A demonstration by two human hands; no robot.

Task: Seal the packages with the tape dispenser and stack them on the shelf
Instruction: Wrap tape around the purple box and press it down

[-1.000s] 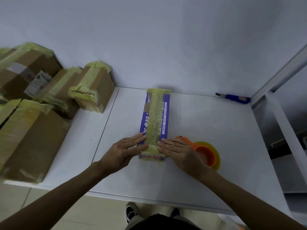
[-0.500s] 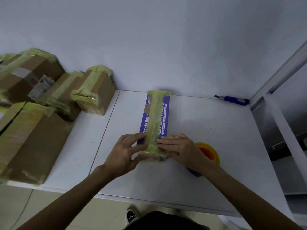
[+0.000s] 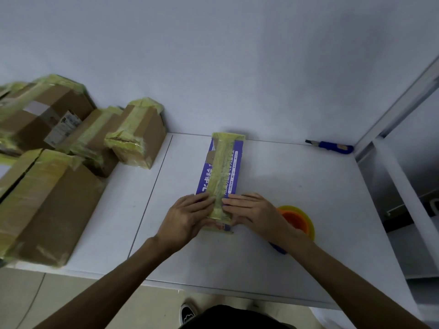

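Note:
A long purple box lies lengthwise on the white table, with a strip of yellowish tape running along its top and over both ends. My left hand and my right hand hold its near end: fingers lie on top on either side of the tape, thumbs wrap down against the end face. The tape dispenser, with an orange and yellow roll and a blue handle, rests on the table just right of my right wrist, partly hidden by it.
Several taped brown cardboard boxes crowd the table's left side, up to the wall. A blue utility knife lies at the far right corner. A white shelf frame stands to the right of the table.
Both hands went from lying flat on the box's near end to wrapping around it with the thumbs. The camera has tilted down a little.

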